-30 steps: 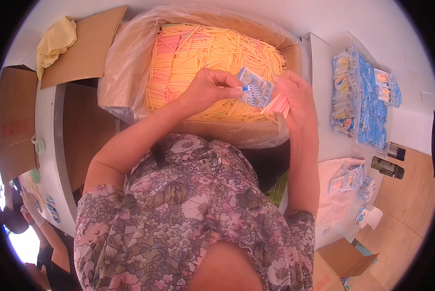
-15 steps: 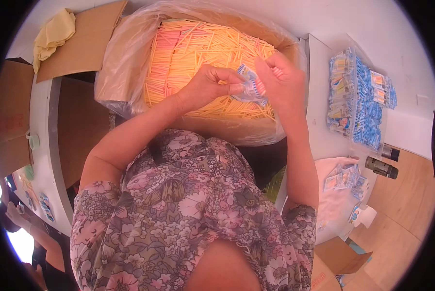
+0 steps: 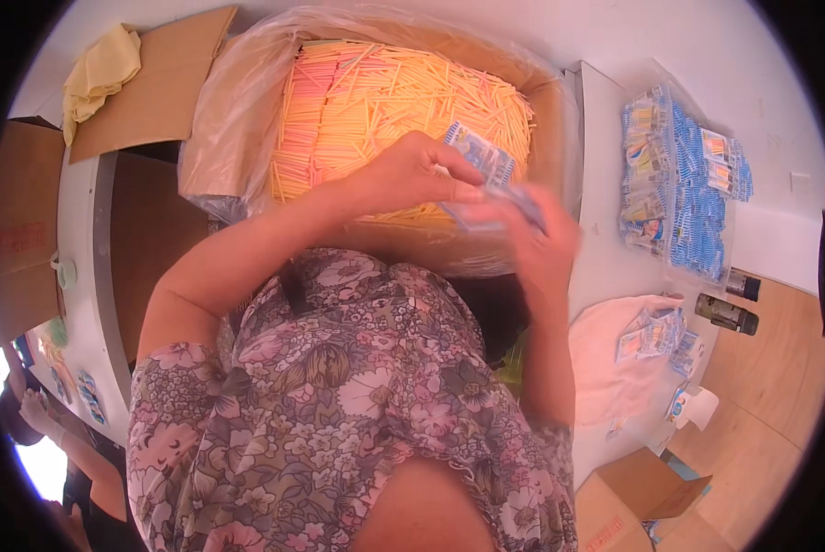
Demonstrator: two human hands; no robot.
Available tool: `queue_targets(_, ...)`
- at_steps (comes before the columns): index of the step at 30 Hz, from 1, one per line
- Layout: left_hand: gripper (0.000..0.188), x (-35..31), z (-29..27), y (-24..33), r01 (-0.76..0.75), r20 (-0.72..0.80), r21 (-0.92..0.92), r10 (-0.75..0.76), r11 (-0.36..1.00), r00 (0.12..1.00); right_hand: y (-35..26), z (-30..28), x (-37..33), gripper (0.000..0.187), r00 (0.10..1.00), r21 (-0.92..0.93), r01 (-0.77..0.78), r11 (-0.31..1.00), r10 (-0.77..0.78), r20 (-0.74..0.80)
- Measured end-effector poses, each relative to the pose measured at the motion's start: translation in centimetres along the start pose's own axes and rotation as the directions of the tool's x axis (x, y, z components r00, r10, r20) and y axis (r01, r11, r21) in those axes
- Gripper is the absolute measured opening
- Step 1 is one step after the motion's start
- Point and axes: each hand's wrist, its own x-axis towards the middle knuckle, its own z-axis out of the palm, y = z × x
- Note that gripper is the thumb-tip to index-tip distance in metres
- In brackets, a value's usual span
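Note:
In front of me, a small clear plastic packet [image 3: 482,158] with blue striped edges is held over a carton. My left hand [image 3: 420,175] pinches it from the left, thumb and forefinger together. At its right side, my right hand [image 3: 543,244] is smeared by motion, with bluish film showing between thumb and fingers. What lies inside the packet is hard to make out. Beneath both hands, thin yellow and pink sticks [image 3: 403,92] fill the carton [image 3: 228,152], which has a clear plastic liner.
To the right, a clear bag [image 3: 698,202] holds many blue packets. Several loose packets [image 3: 656,336] lie on a pink cloth [image 3: 605,359]. Dark cylinders [image 3: 727,313] are at the table's right edge. A yellow cloth [image 3: 104,69] rests on cardboard at left; another person's arm [image 3: 72,442] shows lower left.
My right hand has moved down, and the pink striped sticks seen in it before no longer show. The packet has turned, its blue-edged end now pointing up and right. My left hand has shifted slightly right.

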Motion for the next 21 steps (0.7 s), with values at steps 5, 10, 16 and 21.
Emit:
queue_targets(5, 0.020, 4.0, -1.1, -2.2, -0.279, 0.135, 0.783, 0.286, 0.557, 0.949, 4.9, -15.0, -8.1, 0.022, 0.914, 0.186, -0.340, 0.922, 0.371, -0.167)
queue_targets(10, 0.031, 7.5, 0.7, -3.5, -0.177, 0.133, 0.950, 0.178, 0.258, 0.975, 12.7, -25.7, -14.8, 0.027, 0.763, 0.036, -0.553, 0.832, 0.524, -0.379)
queue_targets(16, 0.026, 8.1, 0.4, -3.0, -0.092, 0.037, 0.919, 0.147, 0.385, 0.988, 14.7, -24.4, -15.6, 0.027, 0.885, -0.790, -0.393, 0.471, -0.038, -0.464)
queue_targets(21, 0.016, 7.5, -0.7, -3.3, -0.246, 0.051, 0.880, 0.435, 0.406, 0.899, 8.7, -17.4, -11.4, 0.020, 0.786, -0.862, -0.115, 0.493, -0.485, -0.382)
